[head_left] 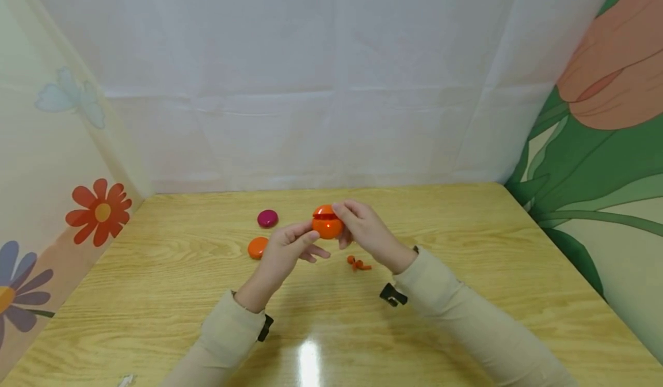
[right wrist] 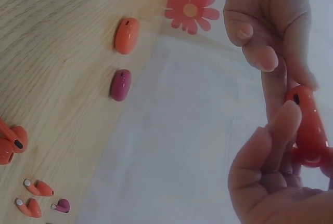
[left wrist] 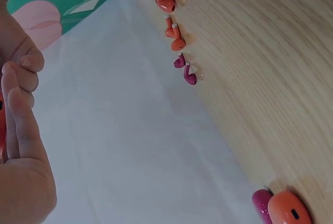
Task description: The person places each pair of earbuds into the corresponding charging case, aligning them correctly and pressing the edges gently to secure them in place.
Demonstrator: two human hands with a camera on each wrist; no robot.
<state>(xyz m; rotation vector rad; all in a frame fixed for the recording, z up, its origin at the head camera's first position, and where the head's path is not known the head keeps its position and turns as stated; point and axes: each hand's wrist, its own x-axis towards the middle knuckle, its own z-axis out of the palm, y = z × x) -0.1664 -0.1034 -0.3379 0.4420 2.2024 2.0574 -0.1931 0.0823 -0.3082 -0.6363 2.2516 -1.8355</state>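
A glossy orange-red earbud case [head_left: 328, 228] is held above the table between both hands, its rounded lid raised a little so that a dark gap shows. The left hand [head_left: 284, 253] grips its left side, thumb at the front, other fingers stretched out beneath. On the opposite side, the right hand [head_left: 369, 232] pinches the case by the lid, thumb on top. In the right wrist view the case [right wrist: 312, 125] stands on edge between the fingertips, its inside hidden. Orange-red earbuds [head_left: 357, 263] lie on the table below the right hand.
An orange case [head_left: 256, 248] and a magenta case [head_left: 267, 219] lie shut on the wooden table [head_left: 171, 249], left of the hands. Smaller orange earbuds [left wrist: 177, 42] and magenta earbuds [left wrist: 190, 77] lie in pairs. A white cloth [head_left: 331, 87] hangs behind the table.
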